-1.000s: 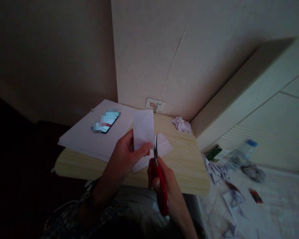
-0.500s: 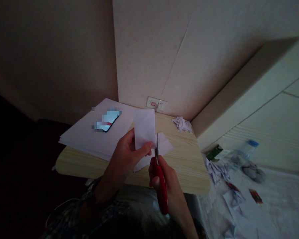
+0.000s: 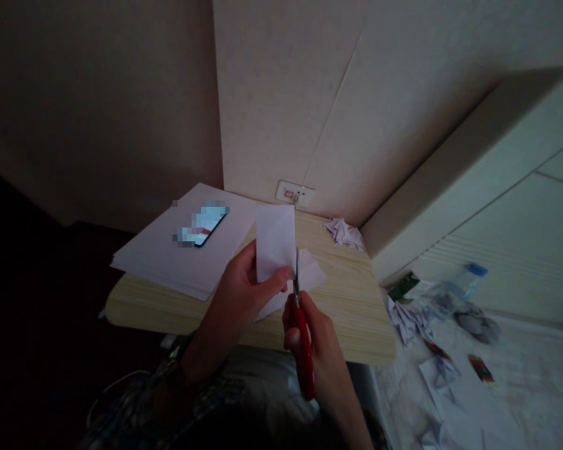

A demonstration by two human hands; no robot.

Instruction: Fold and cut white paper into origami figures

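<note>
My left hand (image 3: 244, 290) pinches a white folded-looking piece of paper (image 3: 275, 237) near its lower end, thumb across the front. In my right hand (image 3: 318, 334) is a pair of scissors (image 3: 303, 356) with red handles, the fingers wrapped round them. The narrow metal blades point away from me and stand close along the paper's right edge; whether they touch it I cannot tell. Beneath the hands another piece of white paper (image 3: 312, 273) lies on the small wooden table (image 3: 351, 306), partly covered by my left hand and the scissors.
A stack of white sheets (image 3: 169, 269) carries a lit phone (image 3: 209, 226) at the table's left. Folded paper pieces (image 3: 344, 233) lie at its far right corner, near a wall socket (image 3: 295, 194). To the right, below table level, are a clear plastic bottle (image 3: 463, 284) and more papers (image 3: 468, 394).
Both hands, with the paper and the scissors, have shifted very slightly to the right. The scissors' handles look a little closer together than before.
</note>
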